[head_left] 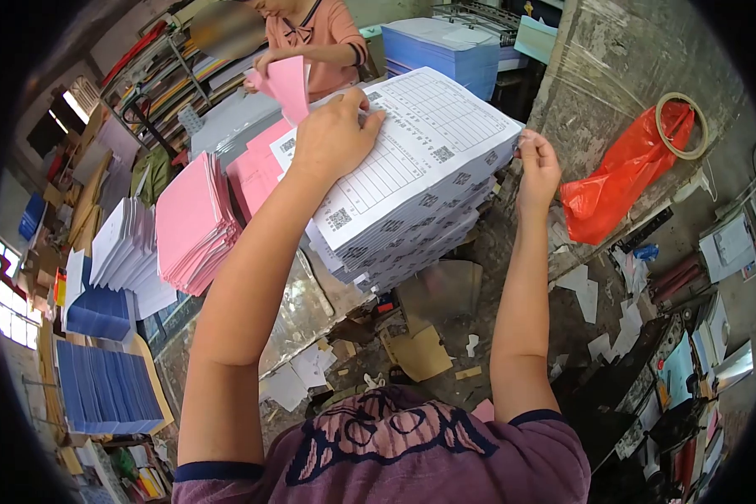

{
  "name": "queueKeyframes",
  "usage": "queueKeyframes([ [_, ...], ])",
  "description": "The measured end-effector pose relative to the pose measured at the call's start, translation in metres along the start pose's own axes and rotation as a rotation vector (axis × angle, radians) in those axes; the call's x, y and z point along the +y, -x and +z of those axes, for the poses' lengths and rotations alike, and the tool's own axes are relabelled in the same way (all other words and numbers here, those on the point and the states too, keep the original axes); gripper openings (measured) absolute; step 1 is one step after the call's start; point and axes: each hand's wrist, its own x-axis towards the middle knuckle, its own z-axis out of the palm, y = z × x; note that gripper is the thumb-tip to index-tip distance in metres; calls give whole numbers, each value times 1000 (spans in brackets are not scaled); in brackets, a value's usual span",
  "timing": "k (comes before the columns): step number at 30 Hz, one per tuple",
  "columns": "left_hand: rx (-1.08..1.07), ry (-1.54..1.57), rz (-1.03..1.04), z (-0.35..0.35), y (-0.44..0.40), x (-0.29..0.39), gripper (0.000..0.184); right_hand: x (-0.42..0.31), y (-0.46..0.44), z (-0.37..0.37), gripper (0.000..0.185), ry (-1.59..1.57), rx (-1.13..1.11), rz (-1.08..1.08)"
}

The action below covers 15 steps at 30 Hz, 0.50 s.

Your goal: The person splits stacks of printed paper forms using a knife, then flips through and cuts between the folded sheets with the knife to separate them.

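Note:
A tall stack of white printed forms (403, 151) with tables and QR codes stands in front of me, its layers slightly uneven. My left hand (336, 134) rests on top of it near the far left edge, thumb and index finger apart. At the stack's right corner, my right hand (538, 164) has its fingers pinched on the edge of the paper; how many sheets are between them I cannot tell. Left of the stack lie pink paper bundles (195, 218) and a fanned white bundle (126, 244).
Across the table a person (323, 42) handles a pink sheet (286, 88). Blue-edged paper piles (441, 59) stand at the back and lower left. A red plastic bag (609, 181) and a tape roll (681, 126) lie on the right-hand surface. Paper scraps (416, 351) litter the floor.

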Motion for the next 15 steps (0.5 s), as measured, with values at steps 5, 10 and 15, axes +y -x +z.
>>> queueKeyframes([
  [5,-18,6,-7,-5,0,0,28,16,-1,-6,14,261,-56,-135],
  [10,6,3,-3,-7,-1,-2,27,20,-3,-1,14,-42,0,70],
  [15,92,26,62,6,2,-3,26,28,3,-14,13,-141,35,139],
])
